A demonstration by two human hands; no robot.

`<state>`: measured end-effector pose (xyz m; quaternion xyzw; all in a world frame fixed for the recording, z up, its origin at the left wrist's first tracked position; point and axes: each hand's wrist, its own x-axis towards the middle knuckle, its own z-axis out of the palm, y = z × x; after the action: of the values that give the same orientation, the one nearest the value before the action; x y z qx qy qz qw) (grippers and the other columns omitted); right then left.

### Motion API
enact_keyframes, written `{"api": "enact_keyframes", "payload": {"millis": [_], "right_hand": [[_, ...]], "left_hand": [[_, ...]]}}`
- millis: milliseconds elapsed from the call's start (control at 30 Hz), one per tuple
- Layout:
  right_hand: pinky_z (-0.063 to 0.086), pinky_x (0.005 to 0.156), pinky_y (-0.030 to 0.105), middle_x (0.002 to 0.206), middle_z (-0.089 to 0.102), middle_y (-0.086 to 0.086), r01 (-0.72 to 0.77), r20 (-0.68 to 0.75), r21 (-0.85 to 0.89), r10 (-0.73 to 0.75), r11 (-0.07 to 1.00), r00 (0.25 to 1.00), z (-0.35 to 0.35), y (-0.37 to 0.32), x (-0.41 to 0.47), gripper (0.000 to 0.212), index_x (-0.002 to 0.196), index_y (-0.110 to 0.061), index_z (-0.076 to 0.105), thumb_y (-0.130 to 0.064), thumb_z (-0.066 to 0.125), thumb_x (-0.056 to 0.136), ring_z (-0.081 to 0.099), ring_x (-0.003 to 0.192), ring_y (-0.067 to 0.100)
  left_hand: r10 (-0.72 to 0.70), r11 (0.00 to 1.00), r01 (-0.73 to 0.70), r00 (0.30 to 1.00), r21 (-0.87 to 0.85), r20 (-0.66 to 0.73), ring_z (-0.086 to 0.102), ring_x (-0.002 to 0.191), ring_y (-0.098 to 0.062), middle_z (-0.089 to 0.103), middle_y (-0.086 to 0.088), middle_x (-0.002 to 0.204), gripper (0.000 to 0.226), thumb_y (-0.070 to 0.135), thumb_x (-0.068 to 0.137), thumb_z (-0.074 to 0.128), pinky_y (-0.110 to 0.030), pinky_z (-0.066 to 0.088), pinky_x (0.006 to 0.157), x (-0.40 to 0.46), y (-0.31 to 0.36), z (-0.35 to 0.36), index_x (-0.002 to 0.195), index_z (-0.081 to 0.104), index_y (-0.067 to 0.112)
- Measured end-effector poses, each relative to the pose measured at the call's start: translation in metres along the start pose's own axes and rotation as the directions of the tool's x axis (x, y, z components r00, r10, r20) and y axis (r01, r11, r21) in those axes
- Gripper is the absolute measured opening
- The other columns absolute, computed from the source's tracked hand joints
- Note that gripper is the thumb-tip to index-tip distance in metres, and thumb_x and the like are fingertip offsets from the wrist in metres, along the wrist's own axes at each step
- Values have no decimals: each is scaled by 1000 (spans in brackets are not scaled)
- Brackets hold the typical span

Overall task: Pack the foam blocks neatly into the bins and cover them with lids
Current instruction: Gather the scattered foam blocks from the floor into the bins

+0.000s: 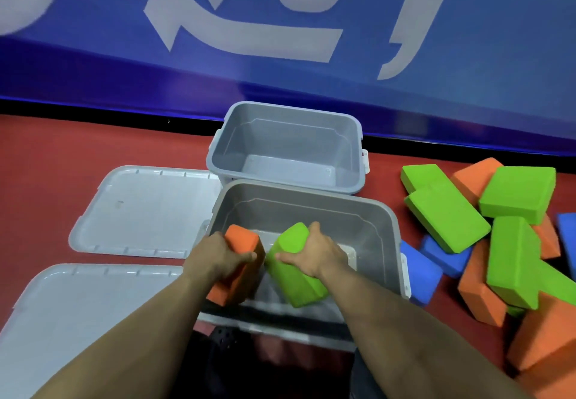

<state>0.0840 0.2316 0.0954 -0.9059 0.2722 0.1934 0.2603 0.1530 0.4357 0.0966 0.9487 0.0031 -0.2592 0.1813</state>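
Note:
Two grey bins stand on the red floor: a near bin [371, 221] and a far bin [290, 118] behind it. Inside the near bin, my left hand [215, 258] grips an orange foam block [241, 239] at the bin's left side. Beside it, my right hand [311, 252] grips a green foam block [296, 286], tilted, over the bin's middle. The far bin holds nothing. Two pale grey lids lie flat on the left, one lid [143, 211] further away and one lid [78, 314] close to me.
A loose heap of green [448, 218], orange [480, 289] and blue [420, 271] foam blocks lies on the floor right of the near bin. A blue wall banner [280, 40] with pale lettering runs behind the bins.

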Motion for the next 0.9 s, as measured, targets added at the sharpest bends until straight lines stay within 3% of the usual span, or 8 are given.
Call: {"api": "enact_keyframes", "payload": {"millis": [133,233,400,667,900], "right_hand": [[46,99,37,142,57,5,52,164,-20,-48,998,985,22,-9,2,99,142,-19,35,-73,75,69,55,130,29],[44,101,33,146,54,6,64,248,34,-71,997,966,26,-7,7,85,144,-18,42,-67,70,81,53,131,27],[40,106,30,151,50,9,72,283,59,-86,996,955,17,4,12,81,149,-14,39,-59,68,88,49,136,26],[40,102,27,145,55,12,53,227,144,-85,988,970,7,19,19,78,150,-15,39,-53,70,89,54,131,25],[36,116,35,157,42,10,121,120,154,-140,981,983,-27,61,20,84,155,-18,35,-52,72,87,43,143,24]], "left_hand": [[-43,999,43,998,-6,48,66,107,-33,70,-16,113,68,61,73,77,-36,52,84,9,-15,4,112,64,7],[-40,999,42,995,-22,90,68,100,-31,73,-11,104,67,64,60,73,-33,52,79,21,-25,9,105,67,14],[-40,998,44,995,-43,95,59,121,-31,60,-14,135,71,49,81,77,-34,45,94,13,-13,8,133,52,7],[39,997,-32,994,-69,97,53,129,-32,53,-14,145,76,54,86,71,-36,43,102,14,12,15,141,47,6],[245,950,-224,966,-217,77,50,135,-27,51,-15,147,81,49,85,74,-30,38,107,1,76,30,145,44,4]]}}
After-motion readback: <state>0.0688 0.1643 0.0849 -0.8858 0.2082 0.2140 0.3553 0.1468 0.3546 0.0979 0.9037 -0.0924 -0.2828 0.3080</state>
